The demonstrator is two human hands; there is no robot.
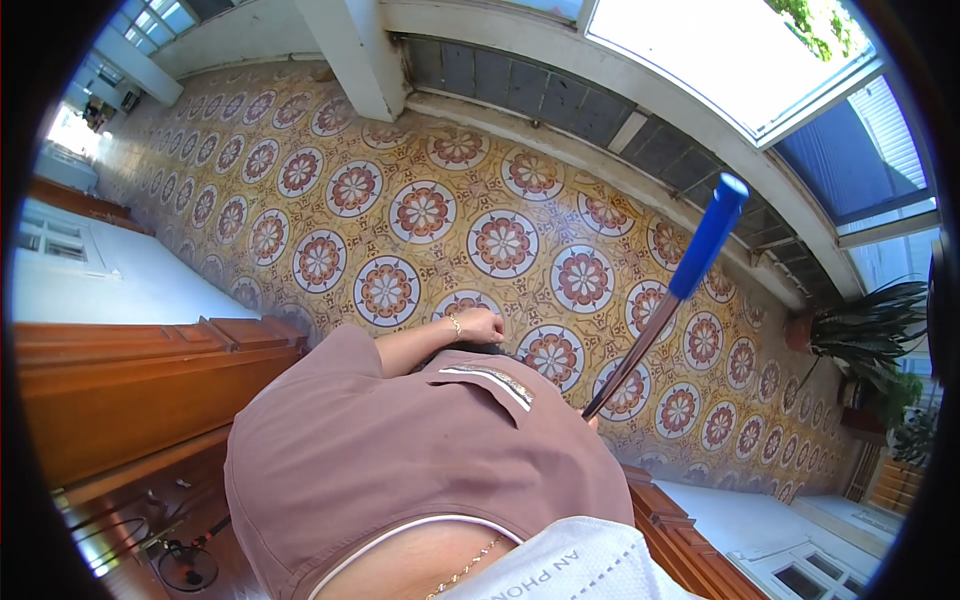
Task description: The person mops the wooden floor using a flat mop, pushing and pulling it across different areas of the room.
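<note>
A long brown pole with a blue grip point(706, 238) slants up and to the right from beside my body. Its lower end disappears behind my shirt, so what it belongs to is hidden. At that point only a sliver of my right hand point(593, 423) shows, closed around the pole. My left hand point(482, 326), with a gold bracelet at the wrist, is held in front of my waist. Its fingers are curled in, and the palm is hidden from view. Something dark shows just under it, against my mauve shirt point(430, 440).
Patterned tile floor point(420, 211) stretches ahead and to both sides. A low wall with grey tiles point(505, 85) and a white pillar point(355, 60) border the far side. Potted plants point(870, 325) stand at right. Wooden door panels point(150, 400) are behind me at left.
</note>
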